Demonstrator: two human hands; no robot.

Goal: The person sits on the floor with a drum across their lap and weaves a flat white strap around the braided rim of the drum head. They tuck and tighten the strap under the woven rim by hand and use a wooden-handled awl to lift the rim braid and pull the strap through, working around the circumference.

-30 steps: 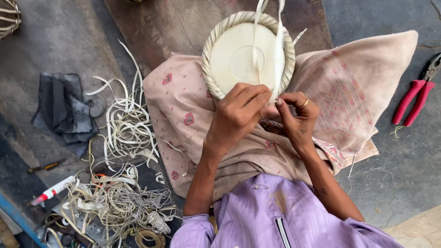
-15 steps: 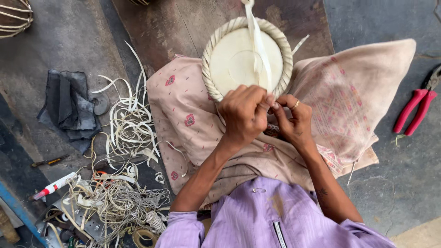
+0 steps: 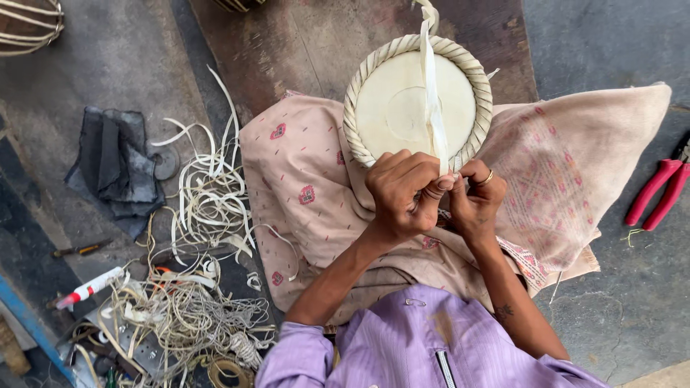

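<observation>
Grey concrete floor (image 3: 604,43) lies under everything, with a brown board (image 3: 302,43) across its upper middle. Over the person's lap spreads a pink patterned cloth (image 3: 575,165), and on it rests a round drum head (image 3: 395,108), pale skin inside a braided cream rim, near the top centre of the view. A flat pale strap (image 3: 431,93) runs across the drum skin from the far rim down to the hands.

Below the drum, the left hand (image 3: 402,194) and right hand (image 3: 478,201) meet just at the near rim. The left hand's grip is closed, thumb and fingers pinching the lower end of the strap. The right hand's grip is curled tight beside it, a ring on one finger, fingertips touching the same strap end.

To the left on the floor lies a tangle of pale straps and cord (image 3: 194,287), and beyond it a dark folded rag (image 3: 115,165). Red-handled pliers (image 3: 658,194) lie at the right edge, well apart from the hands. A small marker pen (image 3: 90,287) lies at the lower left.
</observation>
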